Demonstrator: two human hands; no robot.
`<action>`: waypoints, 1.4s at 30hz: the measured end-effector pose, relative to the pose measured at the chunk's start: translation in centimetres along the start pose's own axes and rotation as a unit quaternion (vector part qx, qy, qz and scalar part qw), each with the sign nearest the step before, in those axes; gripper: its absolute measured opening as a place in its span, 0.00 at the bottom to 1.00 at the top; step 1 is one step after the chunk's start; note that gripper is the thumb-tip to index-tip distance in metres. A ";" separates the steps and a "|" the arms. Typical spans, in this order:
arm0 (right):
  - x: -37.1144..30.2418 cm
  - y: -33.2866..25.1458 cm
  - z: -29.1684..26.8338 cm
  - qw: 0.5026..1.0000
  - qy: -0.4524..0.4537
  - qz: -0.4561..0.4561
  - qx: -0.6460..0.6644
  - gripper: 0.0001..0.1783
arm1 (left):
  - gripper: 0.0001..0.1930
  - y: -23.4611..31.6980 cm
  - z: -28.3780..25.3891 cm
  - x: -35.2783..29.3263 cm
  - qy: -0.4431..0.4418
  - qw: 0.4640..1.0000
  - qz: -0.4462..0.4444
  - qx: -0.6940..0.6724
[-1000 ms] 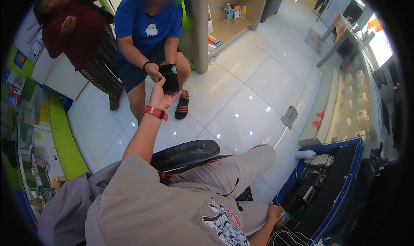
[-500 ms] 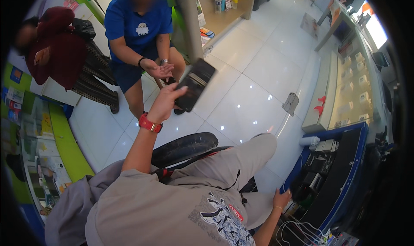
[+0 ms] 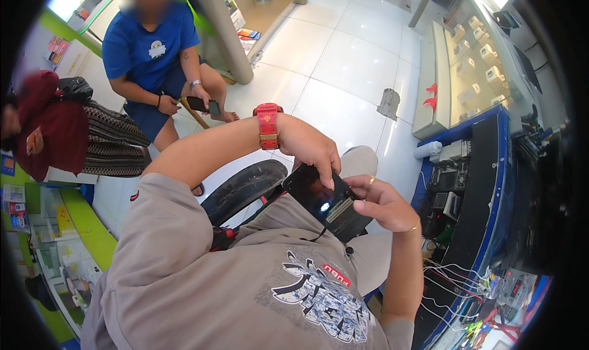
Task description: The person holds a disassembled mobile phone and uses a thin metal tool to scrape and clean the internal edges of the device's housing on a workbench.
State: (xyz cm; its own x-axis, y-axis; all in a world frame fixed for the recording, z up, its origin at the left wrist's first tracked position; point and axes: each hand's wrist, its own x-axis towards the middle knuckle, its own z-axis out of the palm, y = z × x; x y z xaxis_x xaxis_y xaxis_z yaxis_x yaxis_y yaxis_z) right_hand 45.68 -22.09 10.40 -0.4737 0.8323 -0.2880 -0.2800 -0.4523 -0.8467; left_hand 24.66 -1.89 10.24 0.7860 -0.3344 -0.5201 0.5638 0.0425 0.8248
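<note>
A black phone (image 3: pixel 328 210) with a glossy, reflecting face is held over my lap. My left hand (image 3: pixel 308 146), with a red watch on its wrist, grips its upper edge, thumb lying on the face. On the right edge my right hand (image 3: pixel 388 204) pinches the phone between thumb and fingers; it wears a gold ring and a thin bracelet. Opposite me a seated person in a blue shirt (image 3: pixel 153 43) holds another dark phone (image 3: pixel 202 104) in their own hand.
A scuffed black rounded thing (image 3: pixel 245 190) sits beside my lap. To the right runs a blue-edged bench (image 3: pixel 485 196) with devices, white cables (image 3: pixel 451 282) and tools. Glass display cases (image 3: pixel 475 74) stand beyond. A person in dark red (image 3: pixel 55 129) is at the left.
My left hand has drawn the phone back from the seated person to my lap. My right hand has risen from the bench side and taken hold of it. The view has shifted.
</note>
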 end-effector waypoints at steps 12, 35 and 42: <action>0.4 5.6 1.7 0.973 0.148 -0.137 0.109 0.20 | 0.57 1.8 -1.4 -0.8 0.123 0.992 0.009 -0.033; 0.9 5.3 2.4 0.955 0.195 -0.196 0.105 0.19 | 0.69 -1.1 1.9 -1.4 0.267 0.932 0.146 -0.198; 1.1 5.7 2.3 0.952 0.198 -0.206 0.112 0.19 | 0.68 -3.1 3.1 -0.5 0.299 0.898 0.206 -0.250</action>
State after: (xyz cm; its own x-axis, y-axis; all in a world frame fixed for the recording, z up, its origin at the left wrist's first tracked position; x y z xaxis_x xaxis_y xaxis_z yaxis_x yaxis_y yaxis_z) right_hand 41.62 -24.47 6.33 0.0540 0.9893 -0.1358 -0.5659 -0.0817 -0.8204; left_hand 21.69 -4.82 8.62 0.8655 0.3645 -0.3435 0.1205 0.5142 0.8492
